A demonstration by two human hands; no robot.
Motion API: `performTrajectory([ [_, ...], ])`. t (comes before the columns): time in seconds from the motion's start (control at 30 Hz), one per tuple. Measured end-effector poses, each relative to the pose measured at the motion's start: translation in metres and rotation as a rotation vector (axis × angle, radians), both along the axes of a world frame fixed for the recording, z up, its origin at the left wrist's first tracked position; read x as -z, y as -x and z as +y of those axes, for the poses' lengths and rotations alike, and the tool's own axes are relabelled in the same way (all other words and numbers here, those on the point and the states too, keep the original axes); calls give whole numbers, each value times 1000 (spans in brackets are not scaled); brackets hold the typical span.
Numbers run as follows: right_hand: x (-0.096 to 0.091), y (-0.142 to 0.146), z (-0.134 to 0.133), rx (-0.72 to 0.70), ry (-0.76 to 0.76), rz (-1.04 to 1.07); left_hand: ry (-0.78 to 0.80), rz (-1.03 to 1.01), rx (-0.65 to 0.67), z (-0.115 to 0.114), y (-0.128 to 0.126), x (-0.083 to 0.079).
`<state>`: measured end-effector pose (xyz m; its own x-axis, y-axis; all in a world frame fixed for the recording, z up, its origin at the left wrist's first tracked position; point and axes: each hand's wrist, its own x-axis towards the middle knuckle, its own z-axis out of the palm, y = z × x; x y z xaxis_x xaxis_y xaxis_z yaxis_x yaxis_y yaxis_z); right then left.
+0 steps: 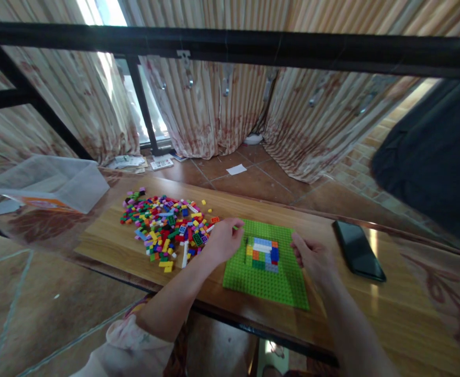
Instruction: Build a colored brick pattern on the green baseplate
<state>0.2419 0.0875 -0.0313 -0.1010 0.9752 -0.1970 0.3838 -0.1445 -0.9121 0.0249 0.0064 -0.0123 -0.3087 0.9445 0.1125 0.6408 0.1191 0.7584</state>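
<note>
A bright green baseplate (269, 283) lies on the wooden table (395, 314) in front of me, with a small block of white, blue, orange, yellow, green and red bricks (263, 254) pressed onto its middle. My left hand (224, 240) rests at the plate's left edge, fingers curled and pinched on something small and green that I cannot make out. My right hand (312, 255) sits at the plate's right edge with its fingers curled inward; nothing shows in them.
A heap of loose coloured bricks (166, 228) spreads left of the plate. A translucent plastic box (53, 183) stands at the far left. A black phone (359, 250) lies to the right. A black metal bar (230, 47) crosses overhead; curtains hang behind.
</note>
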Motion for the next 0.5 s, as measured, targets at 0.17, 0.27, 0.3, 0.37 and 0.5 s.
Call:
performTrajectory([
  [0.17, -17, 9, -12, 73, -284, -9, -123, -92, -96, 5, 20, -5],
  [0.27, -24, 20, -33, -14, -468, -127, -189, -111, -184, 3, 35, -9],
  [0.3, -26, 25, -41, -71, -519, -165, -208, -112, -216, 3, 40, -11],
  [0.37, -26, 34, -55, -224, -600, -194, -232, -116, -282, 0, 50, -14],
  [0.5, -16, 55, -80, -507, -709, -167, -240, -163, -375, -5, 66, -19],
])
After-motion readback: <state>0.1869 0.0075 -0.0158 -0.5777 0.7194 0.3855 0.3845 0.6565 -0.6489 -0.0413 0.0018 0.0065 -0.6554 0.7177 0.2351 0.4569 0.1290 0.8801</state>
